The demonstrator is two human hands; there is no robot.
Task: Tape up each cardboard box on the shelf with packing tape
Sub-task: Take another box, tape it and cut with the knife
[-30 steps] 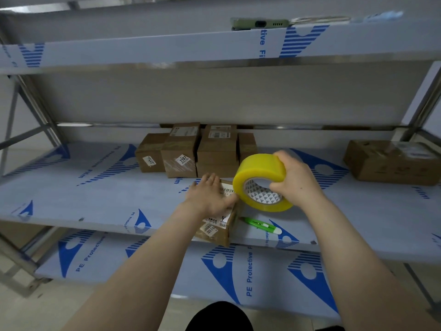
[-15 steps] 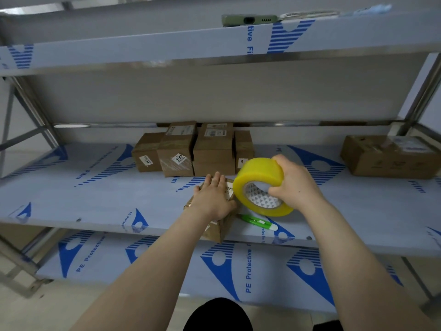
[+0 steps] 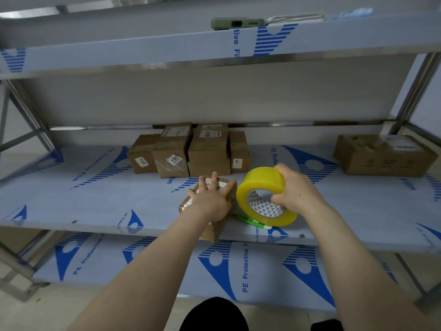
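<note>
At the front edge of the middle shelf [image 3: 95, 199]: small brown cardboard box [image 3: 218, 231], white barcode labels on top, turned corner-first. Sits pressed under the flat, spread left hand [image 3: 212, 201]. Just right of it: roll of yellow packing tape [image 3: 260, 185], held on edge and tilted, patterned core facing forward. Gripped round the rim by the right hand [image 3: 296, 189]. At the back of the same shelf: cluster of brown boxes [image 3: 207, 151], packed side by side, several labelled, one wrapped in clear tape. Far right, well apart: wider box [image 3: 381, 158], lying flat.
</note>
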